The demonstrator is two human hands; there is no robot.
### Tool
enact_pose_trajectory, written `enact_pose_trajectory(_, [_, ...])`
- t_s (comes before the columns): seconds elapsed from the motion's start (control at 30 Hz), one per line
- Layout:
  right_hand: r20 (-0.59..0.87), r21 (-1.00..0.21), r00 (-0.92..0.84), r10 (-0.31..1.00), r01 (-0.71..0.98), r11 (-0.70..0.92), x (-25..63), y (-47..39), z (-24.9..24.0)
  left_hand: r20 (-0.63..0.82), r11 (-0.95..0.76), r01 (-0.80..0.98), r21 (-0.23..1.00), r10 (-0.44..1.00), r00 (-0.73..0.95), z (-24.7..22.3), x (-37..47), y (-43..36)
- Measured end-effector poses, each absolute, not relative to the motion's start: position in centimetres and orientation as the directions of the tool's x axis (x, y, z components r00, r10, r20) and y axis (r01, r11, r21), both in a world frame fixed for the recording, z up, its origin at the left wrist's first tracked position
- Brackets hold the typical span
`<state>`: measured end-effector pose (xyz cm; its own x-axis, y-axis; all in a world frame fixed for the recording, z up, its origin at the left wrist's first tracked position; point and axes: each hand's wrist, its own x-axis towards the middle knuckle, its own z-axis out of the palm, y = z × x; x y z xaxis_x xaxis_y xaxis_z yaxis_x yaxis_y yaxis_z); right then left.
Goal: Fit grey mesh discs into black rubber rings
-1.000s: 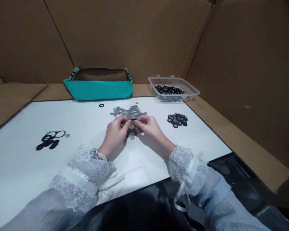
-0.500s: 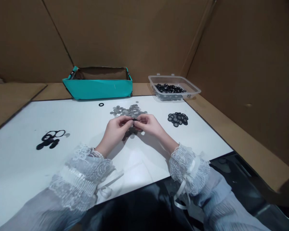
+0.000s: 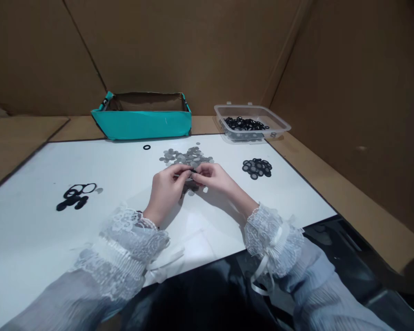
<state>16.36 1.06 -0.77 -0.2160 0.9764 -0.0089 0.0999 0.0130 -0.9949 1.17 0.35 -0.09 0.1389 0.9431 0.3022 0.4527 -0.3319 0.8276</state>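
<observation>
My left hand (image 3: 169,185) and my right hand (image 3: 214,177) meet fingertip to fingertip over a loose pile of small grey discs (image 3: 184,157). Both are closed in a pinch on one small black ring (image 3: 193,171), mostly covered by the fingers. Whether a grey disc sits inside that ring I cannot tell. Further discs lie on the white board just below and behind my fingers. To the right of my right hand is a heap of black rings with grey centres (image 3: 257,168).
A teal open box (image 3: 146,125) stands at the back. Right of it, a clear plastic tub (image 3: 276,123) holds many black rings. At left lie black rings and dark discs (image 3: 71,200). A single black ring (image 3: 146,147) lies before the box. Cardboard walls (image 3: 193,50) surround the board (image 3: 117,170).
The whole view has shifted slightly, with the board's things appearing a little higher and further right. My hands keep the same pinch on the black ring.
</observation>
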Motion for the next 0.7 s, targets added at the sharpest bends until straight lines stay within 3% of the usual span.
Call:
enact_pose_trajectory(0.13, [-0.032, -0.994, -0.244, 0.969, 0.106, -0.006, 16.5, 0.9, -0.2, 0.244, -0.305, 0.388, 0.87, 0.949, 0.2, -0.3, 0.9, 0.8])
enact_pose_trajectory(0.3, [-0.026, -0.985, -0.211, 0.977, 0.174, 0.012, 16.5, 0.8, -0.3, 0.082, -0.132, 0.239, 0.962, 0.975, 0.209, -0.3, 0.9, 1.1])
enact_pose_trajectory(0.47, [0.097, -0.948, -0.187, 0.978, 0.283, 0.148, 16.8, 1.0, -1.0, 0.004, -0.063, 0.217, 0.974, 0.965, 0.262, -0.2, 0.6, 1.3])
enact_pose_trajectory(0.57, [0.144, -0.952, -0.124, 0.982, 0.253, 0.172, 16.6, 0.8, -1.2, 0.024, -0.084, 0.258, 0.963, 0.973, 0.229, -0.1, 0.7, 1.2])
enact_pose_trajectory(0.7, [0.167, -0.972, -0.022, 0.986, 0.164, 0.168, 16.0, 0.6, -1.2, 0.172, -0.207, 0.314, 0.927, 0.976, 0.136, 0.0, 0.9, 0.7])
